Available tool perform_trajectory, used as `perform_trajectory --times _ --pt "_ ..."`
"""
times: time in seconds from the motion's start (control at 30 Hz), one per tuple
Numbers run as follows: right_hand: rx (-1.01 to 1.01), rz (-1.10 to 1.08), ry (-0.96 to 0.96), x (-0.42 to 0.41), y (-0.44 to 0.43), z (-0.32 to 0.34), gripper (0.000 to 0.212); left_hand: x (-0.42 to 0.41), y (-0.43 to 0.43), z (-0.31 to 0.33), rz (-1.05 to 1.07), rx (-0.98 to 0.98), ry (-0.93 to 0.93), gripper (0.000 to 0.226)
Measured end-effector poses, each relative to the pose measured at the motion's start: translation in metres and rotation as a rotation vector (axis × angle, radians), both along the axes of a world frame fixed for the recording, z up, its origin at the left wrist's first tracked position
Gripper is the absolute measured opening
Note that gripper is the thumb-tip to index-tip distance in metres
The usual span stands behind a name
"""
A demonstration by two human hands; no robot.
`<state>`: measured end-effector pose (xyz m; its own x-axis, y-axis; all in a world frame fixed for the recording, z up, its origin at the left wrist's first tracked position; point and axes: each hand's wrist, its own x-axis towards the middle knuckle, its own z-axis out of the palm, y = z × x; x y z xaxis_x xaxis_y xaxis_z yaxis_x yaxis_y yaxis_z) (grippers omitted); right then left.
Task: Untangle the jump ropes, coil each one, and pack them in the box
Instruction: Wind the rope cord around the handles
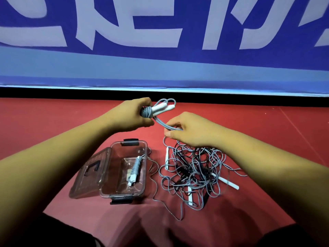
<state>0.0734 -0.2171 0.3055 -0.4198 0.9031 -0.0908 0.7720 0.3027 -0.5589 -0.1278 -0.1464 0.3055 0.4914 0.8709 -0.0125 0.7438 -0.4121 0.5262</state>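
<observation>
The left hand (132, 115), above the middle of the frame, has its fingers curled tight round a bundled rope (147, 112). This is thin grey cord, smooth and round, wound several turns about its own two handles. The white handles (161, 108), slim matte sticks, jut from the fist toward the upper right, with small cord loops arching over their tips. Part of the winding is hidden inside the fist.

From the bundle a few grey strands (162, 124) run down and right to the right hand (187, 130), whose thumb and fingertips pinch them. How many strands are pinched is hard to make out. The pinching fingers are turned away, so the grip is partly covered.

Right below that hand, at the lower right of centre, lies the tangle (193, 172). It is a flat heap of looping grey and black cords with several white handles poking out at its edges. The right wrist covers its upper edge.

To the left of it stands the box (122, 194), clear plastic, rectangular with rounded corners and black latches at both ends. Its lid (85, 175) is folded open to the left. A packed rope (135, 168), wound grey on white, rests on the bottom.

One loose cord (156, 189) trails along the box's right side toward the lower middle. All of this sits on a red floor (62, 122) with a faintly grained surface.
</observation>
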Motion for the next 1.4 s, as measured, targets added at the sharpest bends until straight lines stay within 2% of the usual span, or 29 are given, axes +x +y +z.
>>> perform_trajectory --times 0.13,0.23,0.37,0.5,0.6,0.73,0.8,0.87,0.93,1.03,1.1,1.17,1.27,1.4 --pt "0.159 0.054 -0.183 -0.001 -0.004 0.005 0.036 0.007 -0.005 -0.003 -0.047 0.132 0.239 0.030" --pt "0.280 0.012 -0.234 0.001 -0.006 0.013 0.020 0.013 -0.013 -0.005 -0.124 0.158 0.387 0.028" --pt "0.289 -0.058 -0.038 0.011 0.000 0.014 0.009 0.029 -0.029 -0.001 -0.272 0.095 0.465 0.025" --pt "0.180 -0.103 0.226 0.019 0.006 0.012 0.005 0.038 -0.040 0.002 -0.280 0.054 0.462 0.055" --pt "0.091 -0.126 0.389 0.027 0.008 0.008 0.004 0.035 -0.039 0.005 -0.301 -0.044 0.294 0.048" --pt "-0.074 -0.223 0.643 0.037 0.013 -0.007 0.009 0.030 -0.042 0.010 -0.362 -0.134 -0.033 0.015" --pt "-0.168 -0.291 0.782 0.039 0.015 -0.017 0.018 0.028 -0.044 0.010 -0.331 -0.175 -0.208 0.022" --pt "-0.254 -0.307 0.818 0.038 0.015 -0.026 0.020 0.027 -0.043 0.011 -0.292 -0.242 -0.342 0.038" --pt "-0.359 -0.287 0.801 0.034 0.014 -0.031 0.015 0.026 -0.040 0.011 -0.237 -0.265 -0.407 0.044" --pt "-0.444 -0.228 0.704 0.028 0.011 -0.029 0.019 0.023 -0.033 0.010 -0.164 -0.230 -0.392 0.023" --pt "-0.359 -0.211 0.530 0.022 0.009 -0.022 0.023 0.020 -0.026 0.009 -0.094 -0.205 -0.365 0.013" --pt "-0.214 -0.171 0.344 0.016 0.005 -0.016 0.021 0.016 -0.016 0.007 -0.020 -0.177 -0.324 0.017" --pt "-0.056 -0.096 0.112 0.003 0.000 -0.009 0.017 0.010 -0.007 0.001 0.000 -0.044 -0.115 0.023" --pt "0.072 -0.005 -0.159 -0.012 -0.004 -0.005 0.026 0.012 -0.007 -0.008 -0.012 0.172 0.270 0.031"
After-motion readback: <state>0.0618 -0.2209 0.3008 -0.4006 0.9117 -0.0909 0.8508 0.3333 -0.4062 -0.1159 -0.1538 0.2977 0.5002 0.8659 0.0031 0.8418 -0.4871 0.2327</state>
